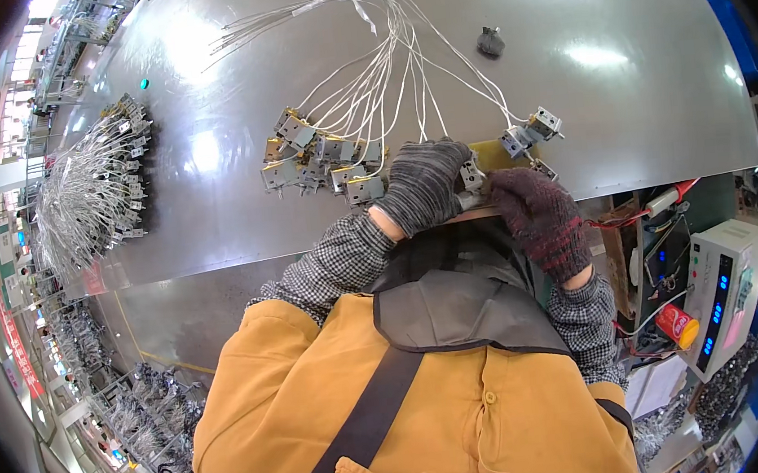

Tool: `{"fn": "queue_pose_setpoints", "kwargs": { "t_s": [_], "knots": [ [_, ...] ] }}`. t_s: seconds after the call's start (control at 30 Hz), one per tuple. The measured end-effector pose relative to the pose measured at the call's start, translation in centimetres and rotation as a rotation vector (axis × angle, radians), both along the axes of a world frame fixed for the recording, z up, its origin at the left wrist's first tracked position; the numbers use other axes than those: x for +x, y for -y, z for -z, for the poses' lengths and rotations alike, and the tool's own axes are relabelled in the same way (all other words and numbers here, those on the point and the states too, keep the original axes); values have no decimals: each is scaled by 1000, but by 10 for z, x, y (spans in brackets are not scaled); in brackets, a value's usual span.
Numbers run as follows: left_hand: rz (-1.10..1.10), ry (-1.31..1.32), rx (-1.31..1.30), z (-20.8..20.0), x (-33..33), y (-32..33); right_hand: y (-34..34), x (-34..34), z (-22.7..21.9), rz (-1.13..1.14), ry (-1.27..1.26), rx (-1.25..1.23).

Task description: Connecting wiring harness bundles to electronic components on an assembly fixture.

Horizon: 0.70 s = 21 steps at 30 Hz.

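Grasping a small metal component (pixel 471 175), the left hand (pixel 428 183) curls; the right hand (pixel 540 221) bends beside, hold unclear

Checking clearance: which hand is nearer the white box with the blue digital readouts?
Right. The right hand is by the table's near edge, left of the box; the left hand is farther left, beyond the right hand.

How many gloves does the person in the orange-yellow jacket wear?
2: a grey striped glove on the left hand and a dark maroon glove on the right hand. Both show clearly.
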State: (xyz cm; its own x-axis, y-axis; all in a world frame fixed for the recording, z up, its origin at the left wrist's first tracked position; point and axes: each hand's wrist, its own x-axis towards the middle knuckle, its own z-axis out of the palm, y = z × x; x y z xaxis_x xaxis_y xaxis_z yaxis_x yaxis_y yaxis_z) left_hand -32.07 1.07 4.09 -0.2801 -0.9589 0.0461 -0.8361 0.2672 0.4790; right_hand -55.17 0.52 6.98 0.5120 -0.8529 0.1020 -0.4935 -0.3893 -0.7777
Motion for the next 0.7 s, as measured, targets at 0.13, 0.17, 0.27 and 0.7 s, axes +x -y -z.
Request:
{"fn": "queue_pose_setpoints", "kwargs": {
  "t_s": [0.13,0.17,0.27,0.7],
  "knots": [
    [-11,40,-21,1,-9,-1,-1,7,-10,-16,-75,-138],
    [-7,30,-23,2,-10,0,-1,8,-11,-20,-107,-144],
    [7,43,4,3,-9,2,1,8,-15,-33,-215,-140],
    [79,165,60,3,-16,10,4,6,-22,16,-197,-66]
  ]
}}
